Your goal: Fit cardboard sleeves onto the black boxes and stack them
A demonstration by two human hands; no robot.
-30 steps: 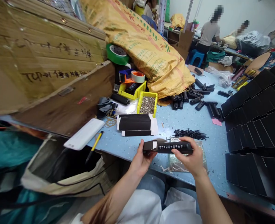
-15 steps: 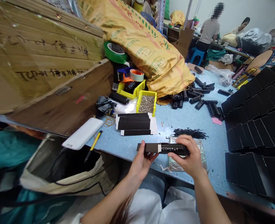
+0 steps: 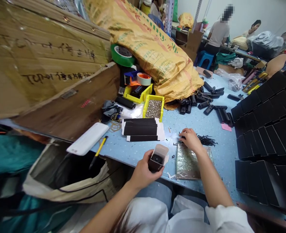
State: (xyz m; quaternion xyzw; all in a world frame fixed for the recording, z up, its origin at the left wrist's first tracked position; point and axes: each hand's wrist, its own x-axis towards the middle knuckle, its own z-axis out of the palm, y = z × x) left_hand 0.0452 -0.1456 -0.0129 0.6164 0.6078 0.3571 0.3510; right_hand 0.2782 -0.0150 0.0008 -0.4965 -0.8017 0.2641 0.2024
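Observation:
My left hand (image 3: 144, 170) is wrapped round a small black carton (image 3: 154, 166), tilted so that its end faces me. The carton's flaps (image 3: 161, 150) stand open, and the end of a black device (image 3: 157, 158) shows inside. My right hand (image 3: 190, 139) reaches down to the left side of a pile of black screws (image 3: 207, 140), fingers pinched together on some of them. How many the fingertips hold is hidden. Below that hand lies a flat, clear-wrapped pad (image 3: 187, 163).
Flat black cartons (image 3: 140, 127) lie left of the screws. Behind stand a yellow bin of small metal parts (image 3: 153, 108) and a bulging yellow sack (image 3: 172, 74). Black devices (image 3: 208, 97) lie scattered beyond. Stacked black boxes (image 3: 261, 139) wall the right side. Other people work at the back.
The black device has slid into the carton, which has turned end-on toward me. My right hand has let go of the device and moved up to the screw pile.

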